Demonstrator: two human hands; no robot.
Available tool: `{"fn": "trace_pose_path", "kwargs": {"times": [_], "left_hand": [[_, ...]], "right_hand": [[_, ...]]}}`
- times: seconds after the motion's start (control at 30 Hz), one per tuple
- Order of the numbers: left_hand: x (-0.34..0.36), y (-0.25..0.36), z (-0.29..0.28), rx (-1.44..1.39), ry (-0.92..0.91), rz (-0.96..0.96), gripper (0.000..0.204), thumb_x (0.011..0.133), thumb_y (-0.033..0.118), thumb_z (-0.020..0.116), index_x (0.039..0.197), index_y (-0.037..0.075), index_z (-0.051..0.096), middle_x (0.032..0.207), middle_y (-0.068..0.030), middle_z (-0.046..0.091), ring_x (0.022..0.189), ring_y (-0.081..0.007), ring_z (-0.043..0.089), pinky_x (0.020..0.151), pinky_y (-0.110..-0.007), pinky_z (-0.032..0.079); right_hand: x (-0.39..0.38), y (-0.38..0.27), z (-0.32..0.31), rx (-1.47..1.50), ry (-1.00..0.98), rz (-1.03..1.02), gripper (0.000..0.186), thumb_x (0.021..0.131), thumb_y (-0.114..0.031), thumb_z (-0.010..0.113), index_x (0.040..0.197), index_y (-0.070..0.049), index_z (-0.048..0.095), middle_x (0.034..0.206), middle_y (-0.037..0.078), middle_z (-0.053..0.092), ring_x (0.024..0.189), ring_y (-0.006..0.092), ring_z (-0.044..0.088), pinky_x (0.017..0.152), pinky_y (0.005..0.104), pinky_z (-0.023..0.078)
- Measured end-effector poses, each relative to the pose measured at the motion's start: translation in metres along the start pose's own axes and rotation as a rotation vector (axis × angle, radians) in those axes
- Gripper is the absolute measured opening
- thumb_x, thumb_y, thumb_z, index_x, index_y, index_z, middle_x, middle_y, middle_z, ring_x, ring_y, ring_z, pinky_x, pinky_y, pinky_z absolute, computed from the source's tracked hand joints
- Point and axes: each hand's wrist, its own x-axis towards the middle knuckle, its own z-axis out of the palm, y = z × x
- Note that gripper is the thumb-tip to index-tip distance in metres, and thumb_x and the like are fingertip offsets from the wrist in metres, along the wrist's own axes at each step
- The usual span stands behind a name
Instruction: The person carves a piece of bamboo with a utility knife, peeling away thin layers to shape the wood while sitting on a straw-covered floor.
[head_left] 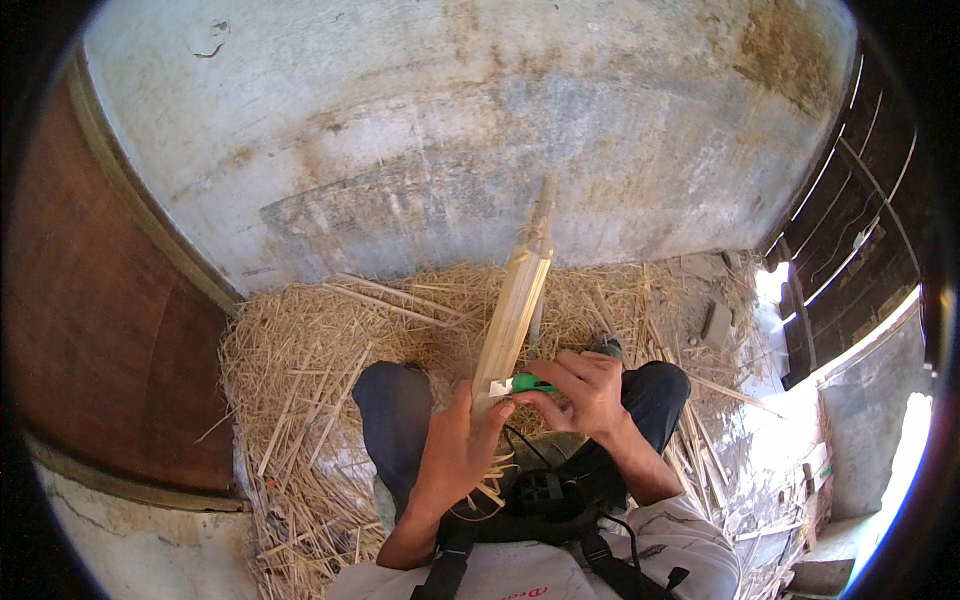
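Observation:
A long pale split bamboo piece (518,295) slants up from between my knees toward the wall, with a thinner stick at its far end. My left hand (457,452) grips its near end. My right hand (585,395) is closed on a green-handled cutter (530,383), its light metal blade against the bamboo just beside my left thumb. Thin curled shavings (490,490) hang below my left hand over my lap.
A stained wall (430,150) rises ahead, and a brown wooden panel (110,300) stands at the left. Straw and loose strips (295,400) cover the floor around me. A small block (717,323) lies to the right, near dark slatted boards (850,230).

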Motion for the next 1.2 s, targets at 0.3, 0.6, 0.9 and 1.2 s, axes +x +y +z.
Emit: {"fn": "trace_pose_path", "kwargs": {"times": [0.3,0.6,0.9,1.2], "left_hand": [[-0.016,-0.007,-0.001,0.088,-0.085,-0.096,0.037,0.108,0.022,0.069,0.132,-0.005,0.060,0.072,-0.0098,0.067,0.062,-0.0158,0.067,0.058,-0.034,0.052],[-0.019,-0.004,-0.003,-0.081,-0.057,-0.121,0.031,0.108,0.024,0.069,0.114,-0.005,0.060,0.071,-0.0196,0.066,0.060,-0.0315,0.068,0.057,-0.043,0.050],[-0.006,-0.001,-0.007,-0.231,-0.153,-0.207,0.027,0.110,0.025,0.066,0.111,-0.001,0.059,0.065,-0.0031,0.060,0.057,-0.0106,0.059,0.052,-0.032,0.044],[0.000,0.003,-0.003,-0.297,-0.146,-0.206,0.027,0.110,0.026,0.067,0.110,0.001,0.057,0.070,-0.0038,0.061,0.059,-0.0095,0.059,0.053,-0.031,0.044]], "right_hand": [[0.016,0.048,-0.006,-0.065,0.264,0.121,0.027,0.087,-0.027,0.088,0.103,-0.006,0.081,0.083,0.014,0.077,0.066,0.0317,0.072,0.060,0.0409,0.056],[0.033,0.111,-0.048,-0.031,0.225,0.619,0.035,0.105,-0.038,0.070,0.107,-0.004,0.077,0.069,0.013,0.061,0.063,0.0245,0.057,0.063,0.0393,0.047],[-0.009,0.081,-0.027,-0.140,-0.358,0.590,0.048,0.090,-0.038,0.086,0.121,-0.005,0.071,0.080,0.016,0.067,0.070,0.0319,0.063,0.070,0.0430,0.051],[-0.005,0.051,-0.025,0.196,0.013,0.492,0.029,0.097,-0.029,0.081,0.113,-0.006,0.074,0.089,0.016,0.074,0.076,0.0365,0.073,0.070,0.0444,0.056]]}}
